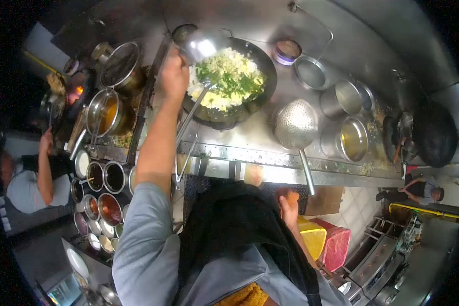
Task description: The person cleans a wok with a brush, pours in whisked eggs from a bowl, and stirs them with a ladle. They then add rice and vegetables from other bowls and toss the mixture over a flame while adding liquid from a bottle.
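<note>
My left hand is closed round a shiny, blurred metal container over the left edge of a dark wok. White rice, yellow pieces and chopped greens lie in the wok. A ladle rests in the food, its long handle running down past my left forearm. Below the counter edge, my right hand has curled fingers around something orange-brown that I cannot make out. It is apart from the wok.
A perforated strainer and metal pots stand right of the wok. Sauce containers sit at lower left. A co-worker works at a flaming wok on the far left; another person is far right. Yellow and red bins stand below.
</note>
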A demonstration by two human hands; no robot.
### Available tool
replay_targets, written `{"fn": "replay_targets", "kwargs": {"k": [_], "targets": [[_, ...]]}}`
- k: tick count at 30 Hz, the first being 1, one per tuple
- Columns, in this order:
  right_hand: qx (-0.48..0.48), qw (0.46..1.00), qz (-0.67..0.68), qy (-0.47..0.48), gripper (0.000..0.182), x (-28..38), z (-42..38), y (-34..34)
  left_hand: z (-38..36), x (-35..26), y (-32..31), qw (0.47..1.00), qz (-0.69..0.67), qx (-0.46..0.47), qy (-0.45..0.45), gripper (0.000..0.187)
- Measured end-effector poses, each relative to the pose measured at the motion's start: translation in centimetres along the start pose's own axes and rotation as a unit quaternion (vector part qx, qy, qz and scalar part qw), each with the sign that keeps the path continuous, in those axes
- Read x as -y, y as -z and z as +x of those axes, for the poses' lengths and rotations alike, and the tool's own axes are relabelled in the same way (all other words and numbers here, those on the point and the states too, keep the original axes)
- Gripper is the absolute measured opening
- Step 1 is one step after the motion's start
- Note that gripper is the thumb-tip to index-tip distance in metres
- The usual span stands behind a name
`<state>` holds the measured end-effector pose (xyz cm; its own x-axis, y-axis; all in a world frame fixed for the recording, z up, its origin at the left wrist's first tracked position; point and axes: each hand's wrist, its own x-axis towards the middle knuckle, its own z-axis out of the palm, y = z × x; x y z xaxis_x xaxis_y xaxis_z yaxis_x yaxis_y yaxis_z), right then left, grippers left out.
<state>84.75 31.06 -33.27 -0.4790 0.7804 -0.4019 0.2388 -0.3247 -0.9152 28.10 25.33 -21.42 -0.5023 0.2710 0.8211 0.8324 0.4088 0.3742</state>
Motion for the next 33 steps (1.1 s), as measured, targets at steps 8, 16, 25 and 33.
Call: {"fn": "replay_targets", "kwargs": {"k": [8,16,25,33], "targets": [[0.076,0.995,-0.020,0.060,0.026,0.2,2.8,-0.6,-1.8,0.9,1.0,0.996,0.082,0.038,0.027,0.005],[0.292,0.955,-0.051,-0.030,0.027,2.6,9.7,-0.2,-7.3,-10.6,19.1,0.939,-0.068,-0.081,0.327,0.007],[0.539,0.815,-0.115,-0.179,0.046,3.4,14.7,-8.0,-39.7,-35.8,36.9,0.585,-0.076,-0.541,0.600,0.021],[0.526,0.797,-0.185,-0.232,0.068,3.7,14.5,-12.5,-56.4,-54.6,45.2,0.291,0.127,-0.848,0.424,0.021]]}}
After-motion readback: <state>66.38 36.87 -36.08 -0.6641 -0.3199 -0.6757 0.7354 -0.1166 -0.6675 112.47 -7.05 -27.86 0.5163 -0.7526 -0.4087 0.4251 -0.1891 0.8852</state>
